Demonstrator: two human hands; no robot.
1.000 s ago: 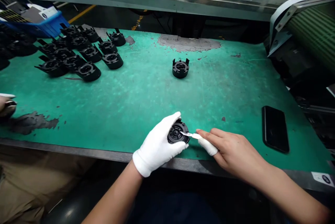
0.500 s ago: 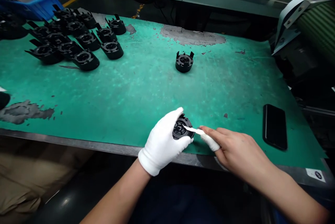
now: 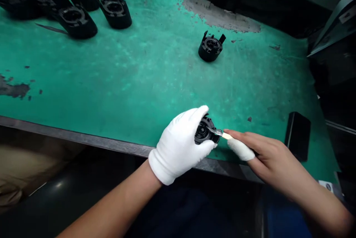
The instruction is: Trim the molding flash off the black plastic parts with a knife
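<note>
My left hand [image 3: 182, 143], in a white glove, is wrapped round a round black plastic part [image 3: 202, 131] near the table's front edge. Its ringed, slotted face is turned up and to the right; the glove hides the left side. My right hand [image 3: 258, 149], bare but for a white cover on the thumb, pinches a small knife [image 3: 219, 132] with a thin metal blade and a pale handle. The blade's tip lies over the face of the part; whether it touches cannot be made out.
Another black part [image 3: 210, 48] with upright tabs stands alone farther back on the green tabletop [image 3: 155, 63]. Several similar parts [image 3: 76, 21] crowd the back left. A black phone [image 3: 298, 136] lies at the right. Worn grey patches [image 3: 222, 13] mark the mat.
The view has tilted down and turned, so the things on the table appear shifted. Both hands keep their holds; the knife has turned slightly over the part.
</note>
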